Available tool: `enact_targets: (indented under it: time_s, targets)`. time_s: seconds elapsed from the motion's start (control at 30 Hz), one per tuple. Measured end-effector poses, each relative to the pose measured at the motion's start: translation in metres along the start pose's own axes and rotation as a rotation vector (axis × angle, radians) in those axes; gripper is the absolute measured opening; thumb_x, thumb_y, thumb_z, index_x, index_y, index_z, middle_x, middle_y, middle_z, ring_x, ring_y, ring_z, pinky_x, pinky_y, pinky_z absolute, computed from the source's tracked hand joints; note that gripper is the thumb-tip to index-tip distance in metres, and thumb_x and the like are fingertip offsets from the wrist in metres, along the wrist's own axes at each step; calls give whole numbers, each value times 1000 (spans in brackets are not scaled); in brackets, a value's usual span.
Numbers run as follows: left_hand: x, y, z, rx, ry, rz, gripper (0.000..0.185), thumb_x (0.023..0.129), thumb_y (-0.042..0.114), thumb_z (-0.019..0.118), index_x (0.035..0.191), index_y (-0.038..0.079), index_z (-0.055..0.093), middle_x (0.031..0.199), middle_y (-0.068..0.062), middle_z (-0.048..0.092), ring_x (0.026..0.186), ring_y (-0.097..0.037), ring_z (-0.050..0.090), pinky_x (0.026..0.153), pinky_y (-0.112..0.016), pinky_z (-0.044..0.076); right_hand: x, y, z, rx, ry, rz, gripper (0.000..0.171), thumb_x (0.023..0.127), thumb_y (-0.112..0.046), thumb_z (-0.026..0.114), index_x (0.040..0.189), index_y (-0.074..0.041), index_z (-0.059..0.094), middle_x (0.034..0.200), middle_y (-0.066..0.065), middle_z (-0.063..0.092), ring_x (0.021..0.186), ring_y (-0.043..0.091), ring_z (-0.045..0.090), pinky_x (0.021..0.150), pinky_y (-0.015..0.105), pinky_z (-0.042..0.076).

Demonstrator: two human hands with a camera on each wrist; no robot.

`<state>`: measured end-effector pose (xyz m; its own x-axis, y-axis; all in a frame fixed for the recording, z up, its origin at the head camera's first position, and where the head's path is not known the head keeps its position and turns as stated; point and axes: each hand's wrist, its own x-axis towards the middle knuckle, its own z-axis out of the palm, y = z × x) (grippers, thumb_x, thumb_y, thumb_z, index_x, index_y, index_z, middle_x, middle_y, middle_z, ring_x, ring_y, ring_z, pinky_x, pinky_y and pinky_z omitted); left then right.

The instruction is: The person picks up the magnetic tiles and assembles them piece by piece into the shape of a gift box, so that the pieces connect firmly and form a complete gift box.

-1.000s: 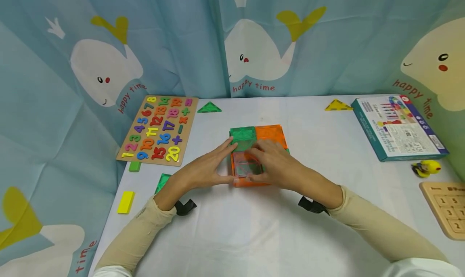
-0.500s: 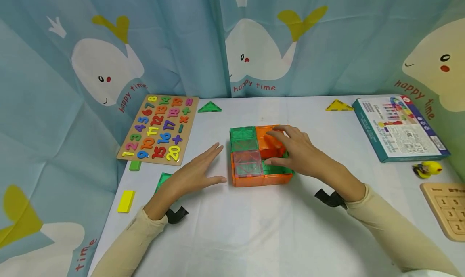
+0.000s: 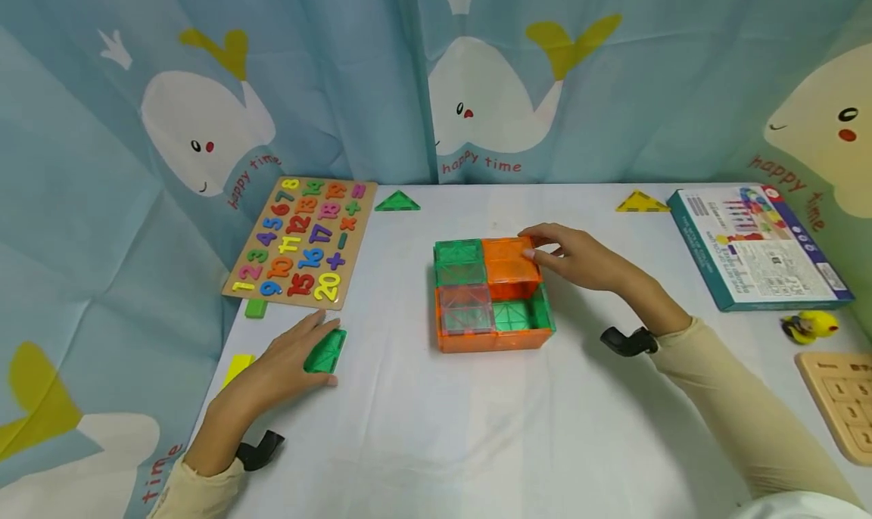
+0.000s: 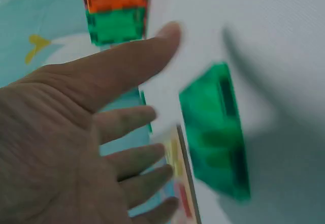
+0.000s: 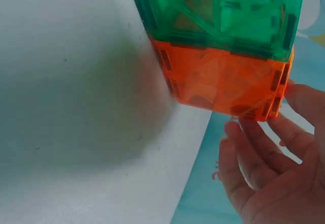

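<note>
In the head view a box of see-through magnetic tiles [image 3: 470, 342] stands mid-table. Green covers its back left, an orange tile [image 3: 506, 265] its back right and a pinkish tile [image 3: 466, 298] its front left; the front-right part is uncovered. My right hand [image 3: 575, 258] pinches the back-right orange corner, thumb on the top and fingertips behind. The right wrist view shows these fingers at the orange wall [image 5: 218, 82]. Farther left, my left hand [image 3: 282, 368] is spread with straight fingers beside a loose green tile [image 4: 216, 132], thumb apart from it in the left wrist view.
A number board [image 3: 300, 239] lies back left, with green [image 3: 255, 309] and yellow [image 3: 238, 368] blocks near it. Green [image 3: 398, 201] and yellow [image 3: 642, 202] triangles lie at the back. A boxed set [image 3: 759, 247], a yellow toy [image 3: 811, 326] and a wooden board [image 3: 841, 402] are at right.
My left hand has left the tile box and moved left to the loose green tile. My right hand has shifted from the front part to the box's back-right orange corner.
</note>
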<state>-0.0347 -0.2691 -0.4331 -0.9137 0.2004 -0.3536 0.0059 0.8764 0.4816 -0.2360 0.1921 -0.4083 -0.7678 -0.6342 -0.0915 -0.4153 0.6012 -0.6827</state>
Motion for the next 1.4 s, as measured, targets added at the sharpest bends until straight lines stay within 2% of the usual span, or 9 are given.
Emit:
enact_targets:
  time_s: [0.2,0.37,0.47,0.6,0.7,0.83,1.0,1.23,1.4]
  targets:
    - [-8,-12,2,2,-32,13,85,94,19,81,165,7,35,171,-24,25,154,-50,29,117,-72,34,3,7,-5,63,8,25,34,110,-26,59,139,-9,63,143,15,64,135,36,57,113,60,47]
    - [-7,-18,5,41,43,38,76,95,13,79,159,-1,41,163,-25,37,145,-50,37,115,-67,41,5,6,-6,94,13,35,31,110,-25,60,136,-9,65,140,16,65,133,38,60,112,62,47]
    - [-5,-19,7,81,93,48,75,92,16,83,155,-5,46,152,-26,46,136,-47,43,111,-65,46,5,5,-6,94,17,43,32,110,-26,60,136,-9,65,139,16,66,132,38,61,111,63,48]
    - [3,-14,10,66,93,21,76,89,26,86,148,-6,51,141,-24,50,123,-39,47,104,-59,52,5,5,-6,94,19,46,33,110,-26,60,137,-8,64,138,17,66,130,39,61,110,63,48]
    - [10,-5,14,52,106,36,75,86,33,86,143,-4,54,134,-20,51,115,-32,47,97,-53,53,6,5,-6,106,20,49,32,110,-27,60,136,-8,65,137,16,67,130,38,61,111,63,48]
    - [22,21,15,39,194,129,75,83,36,86,142,2,55,132,-15,52,114,-28,47,94,-48,51,7,5,-4,115,14,57,32,110,-29,59,135,-9,65,137,15,67,132,37,61,112,62,47]
    - [43,78,5,22,287,275,80,81,37,89,146,8,54,137,-12,51,122,-28,48,99,-50,52,7,6,-3,100,16,59,32,110,-29,59,134,-8,64,136,16,68,131,38,61,112,62,47]
    - [80,168,10,98,222,490,85,87,47,84,154,9,48,145,-14,44,127,-30,47,108,-48,45,7,7,-1,121,11,42,32,111,-28,58,135,-8,64,137,15,67,131,38,61,112,62,47]
    - [104,205,26,209,197,535,82,91,60,76,151,11,50,138,-9,48,121,-24,47,101,-36,43,8,5,0,130,7,30,31,111,-29,58,135,-10,64,138,15,67,132,38,61,111,63,48]
